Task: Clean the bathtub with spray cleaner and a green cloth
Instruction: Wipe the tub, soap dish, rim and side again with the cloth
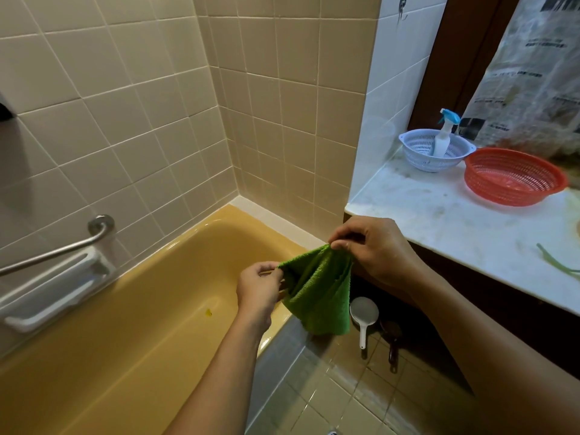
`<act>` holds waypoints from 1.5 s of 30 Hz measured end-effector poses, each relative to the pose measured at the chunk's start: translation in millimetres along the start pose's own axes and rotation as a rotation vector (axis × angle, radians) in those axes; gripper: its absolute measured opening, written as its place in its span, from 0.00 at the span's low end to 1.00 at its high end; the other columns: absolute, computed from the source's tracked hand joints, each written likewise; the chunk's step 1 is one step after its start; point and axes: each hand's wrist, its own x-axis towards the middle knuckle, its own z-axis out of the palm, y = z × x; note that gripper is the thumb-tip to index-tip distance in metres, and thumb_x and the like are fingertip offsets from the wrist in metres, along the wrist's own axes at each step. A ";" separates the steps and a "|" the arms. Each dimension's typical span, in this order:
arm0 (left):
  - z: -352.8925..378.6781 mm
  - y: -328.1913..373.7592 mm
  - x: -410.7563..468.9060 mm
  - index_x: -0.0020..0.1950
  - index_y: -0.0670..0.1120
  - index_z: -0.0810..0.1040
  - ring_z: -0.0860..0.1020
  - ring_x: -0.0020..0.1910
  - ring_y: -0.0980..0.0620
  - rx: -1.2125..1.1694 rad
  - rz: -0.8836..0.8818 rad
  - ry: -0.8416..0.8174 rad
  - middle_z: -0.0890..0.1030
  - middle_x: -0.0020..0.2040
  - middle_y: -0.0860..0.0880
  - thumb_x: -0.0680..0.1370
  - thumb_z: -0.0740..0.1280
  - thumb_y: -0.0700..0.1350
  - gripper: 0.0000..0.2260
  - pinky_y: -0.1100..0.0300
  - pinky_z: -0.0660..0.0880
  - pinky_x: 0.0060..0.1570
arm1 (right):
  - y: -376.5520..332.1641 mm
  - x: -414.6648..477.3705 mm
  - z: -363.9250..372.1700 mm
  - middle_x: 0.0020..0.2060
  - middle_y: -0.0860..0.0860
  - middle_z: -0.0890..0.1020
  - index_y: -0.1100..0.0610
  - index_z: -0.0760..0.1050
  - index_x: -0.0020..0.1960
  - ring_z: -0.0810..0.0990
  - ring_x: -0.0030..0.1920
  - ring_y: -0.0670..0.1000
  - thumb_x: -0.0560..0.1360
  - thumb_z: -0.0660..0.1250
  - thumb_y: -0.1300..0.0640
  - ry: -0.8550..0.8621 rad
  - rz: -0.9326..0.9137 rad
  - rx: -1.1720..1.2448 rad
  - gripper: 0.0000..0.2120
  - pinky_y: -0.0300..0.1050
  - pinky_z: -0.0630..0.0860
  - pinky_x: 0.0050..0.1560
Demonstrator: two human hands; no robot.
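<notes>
Hanging between 2 hands, the cloth (317, 296) droops in folds above the near rim of the tub (125, 324), at the end by the tabletop (439, 221). The left hand (259, 285) pinches the cloth's top left corner, its grip narrow, with thumb and fingertips closed on the edge. The right hand (373, 246) sits higher, just beside the tabletop's front edge. Its grip is narrow too, thumb and forefinger pinching the top right corner. The cloth's lower part hangs free, touching nothing that can be seen.

The spray bottle (444, 136) stands tilted in a white basket (420, 158) at the back of the tabletop, well apart from the hands. A red basket (514, 180) sits just beside it. The tub is yellow, with 1 small darker spot (208, 313) on its bottom. On the tiled wall (125, 89) over the far rim are a grab bar (56, 249) and, under it, a white soap dish (53, 296). A white scoop (364, 312) lies on the floor (329, 387) below the cloth, near the tub's outer side.
</notes>
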 end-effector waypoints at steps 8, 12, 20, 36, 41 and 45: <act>-25.4 -4.2 6.0 0.56 0.51 0.75 0.75 0.45 0.56 0.756 0.819 -0.032 0.75 0.50 0.54 0.79 0.69 0.37 0.11 0.60 0.79 0.40 | 18.7 0.5 -7.8 0.41 0.40 0.85 0.45 0.85 0.46 0.81 0.46 0.38 0.75 0.76 0.57 0.090 0.072 -0.023 0.07 0.32 0.75 0.48; -59.8 -6.2 25.2 0.56 0.51 0.72 0.70 0.41 0.53 1.201 1.147 -0.156 0.72 0.51 0.50 0.74 0.71 0.31 0.19 0.60 0.71 0.32 | 27.3 2.0 -23.2 0.41 0.41 0.85 0.46 0.85 0.45 0.83 0.45 0.39 0.74 0.76 0.59 0.162 0.104 -0.008 0.08 0.31 0.76 0.48; -68.1 0.1 35.9 0.52 0.53 0.86 0.72 0.42 0.54 1.092 1.221 -0.207 0.75 0.47 0.52 0.74 0.78 0.42 0.09 0.57 0.72 0.38 | 30.5 11.3 -57.7 0.37 0.32 0.83 0.43 0.84 0.43 0.81 0.44 0.34 0.74 0.77 0.60 0.069 0.105 -0.027 0.11 0.25 0.71 0.46; 39.1 24.0 35.2 0.66 0.64 0.75 0.70 0.53 0.58 0.962 0.820 -0.582 0.77 0.53 0.63 0.81 0.69 0.54 0.14 0.50 0.62 0.59 | 28.9 -12.6 -85.0 0.41 0.43 0.87 0.51 0.86 0.47 0.85 0.46 0.45 0.74 0.76 0.62 0.074 0.059 0.061 0.07 0.40 0.80 0.54; 27.9 21.9 35.2 0.61 0.61 0.77 0.67 0.59 0.55 1.248 0.919 -0.534 0.71 0.56 0.57 0.84 0.60 0.58 0.09 0.49 0.61 0.64 | 32.3 -14.8 -91.4 0.41 0.41 0.86 0.49 0.86 0.46 0.84 0.46 0.42 0.74 0.76 0.61 0.061 0.068 0.003 0.07 0.39 0.78 0.54; 18.0 31.6 31.7 0.52 0.52 0.76 0.75 0.56 0.52 1.067 0.772 -0.580 0.80 0.54 0.54 0.83 0.65 0.52 0.05 0.49 0.70 0.67 | 45.9 -20.8 -95.5 0.42 0.43 0.87 0.46 0.85 0.47 0.84 0.46 0.42 0.75 0.76 0.60 0.070 0.139 -0.029 0.08 0.40 0.80 0.53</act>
